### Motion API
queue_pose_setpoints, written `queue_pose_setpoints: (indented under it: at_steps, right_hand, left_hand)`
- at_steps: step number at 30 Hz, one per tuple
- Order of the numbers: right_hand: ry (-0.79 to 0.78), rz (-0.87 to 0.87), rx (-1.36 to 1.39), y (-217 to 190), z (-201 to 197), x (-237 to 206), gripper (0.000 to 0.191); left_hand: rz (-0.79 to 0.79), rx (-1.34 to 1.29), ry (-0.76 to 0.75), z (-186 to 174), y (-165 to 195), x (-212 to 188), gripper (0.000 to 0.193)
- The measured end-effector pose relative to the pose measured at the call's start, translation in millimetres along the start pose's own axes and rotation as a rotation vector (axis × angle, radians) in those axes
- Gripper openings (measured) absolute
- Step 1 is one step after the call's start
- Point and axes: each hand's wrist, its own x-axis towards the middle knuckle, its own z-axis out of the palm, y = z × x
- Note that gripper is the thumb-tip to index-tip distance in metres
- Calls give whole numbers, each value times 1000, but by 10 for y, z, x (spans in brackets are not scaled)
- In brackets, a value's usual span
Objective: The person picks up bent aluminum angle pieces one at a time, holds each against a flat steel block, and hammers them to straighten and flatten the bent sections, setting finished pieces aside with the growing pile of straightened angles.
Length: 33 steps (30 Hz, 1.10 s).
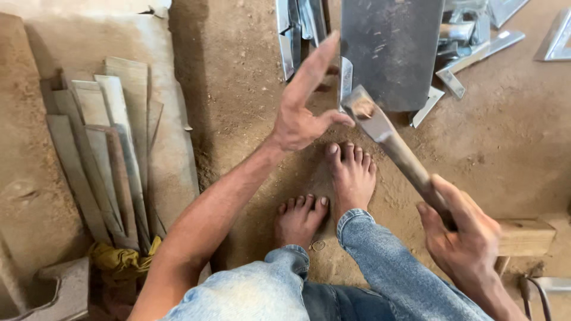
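Bare dirt floor (pixel 238 77) open between wood strips (pixel 107 154) and metal sheet (pixel 389 50) — passable. Right: metal offcuts (pixel 476 50), wooden block (pixel 526 236) obstruct — feet (pixel 333 190) block centre.

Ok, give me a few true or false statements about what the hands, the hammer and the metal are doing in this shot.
1. The right hand grips the wooden handle of a metal-headed hammer. True.
2. The left hand is clenched in a fist. False: it is open, fingers spread, beside the hammer head.
3. A dark grey flat metal sheet lies on the dirt floor past the hammer head. True.
4. The person wears shoes. False: both bare feet rest on the dirt.
5. The stack of long grey metal strips lies to the person's right. False: it lies to the left.
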Motion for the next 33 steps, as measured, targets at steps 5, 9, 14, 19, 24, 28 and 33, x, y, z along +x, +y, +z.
queue_pose_setpoints:
  at_steps: [5, 9, 14, 19, 24, 28, 33]
  right_hand:
    - [15, -25, -14, -155, 43, 212, 45]
    - [-27, -49, -32, -188, 22, 186, 42]
    - [15, -62, 24, -254, 9, 195, 42]
    - [-48, -24, -117, -229, 14, 228, 42]
    - [-6, -91, -36, -72, 42, 234, 45]
    - [-6, -20, -26, 81, 31, 207, 48]
    - [117, 98, 25, 164, -101, 64, 59]
  left_hand:
    - [-82, -17, -51, 1, 38, -41, 107]
    - [-102, 7, -58, 6, 13, -52, 103]
    - [-91, 6, -63, 1, 40, 4, 108]
    - [-174, -101, -70, -28, 79, 3, 99]
    - [-66, -25, -88, 11, 12, 43, 106]
    - [-332, -306, -7, 55, 155, 37, 98]
    - [-424, 26, 53, -20, 659, 221, 82]
